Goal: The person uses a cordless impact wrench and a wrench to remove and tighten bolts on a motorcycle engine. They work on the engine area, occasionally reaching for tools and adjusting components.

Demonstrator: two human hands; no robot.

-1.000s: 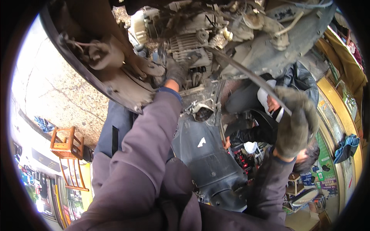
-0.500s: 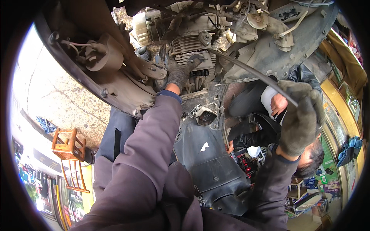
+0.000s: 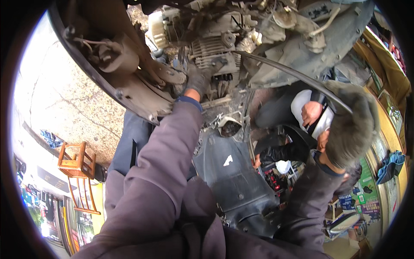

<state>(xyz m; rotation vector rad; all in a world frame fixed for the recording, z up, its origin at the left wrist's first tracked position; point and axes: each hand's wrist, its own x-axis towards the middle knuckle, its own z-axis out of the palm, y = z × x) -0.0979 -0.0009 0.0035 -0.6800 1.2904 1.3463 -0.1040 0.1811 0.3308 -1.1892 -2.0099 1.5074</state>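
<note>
In front of me is an exposed engine (image 3: pixel 215 45) with a finned metal casing, dusty and grey. My left hand (image 3: pixel 199 77), in a dark grey work glove, reaches up against the lower side of the fins; its fingers are blurred and partly lost against the dark metal. My right hand (image 3: pixel 351 125), in the same kind of glove, is raised at the right and closed around one end of a long dark bar (image 3: pixel 297 76). The bar slants up leftward, its far end meeting the engine beside the fins. Below the engine lies a black plastic panel (image 3: pixel 237 172).
A co-worker crouches at the right, one bare hand (image 3: pixel 311 113) near the knee and another hand (image 3: pixel 257 161) by the panel's edge. A curved dark body panel (image 3: pixel 103 82) arches at the left. A wooden stool (image 3: pixel 77 159) stands on the speckled floor (image 3: pixel 82 108).
My right hand has moved outward to the right and slightly down with the bar's end. My left hand stays at the engine. The co-worker has shifted slightly.
</note>
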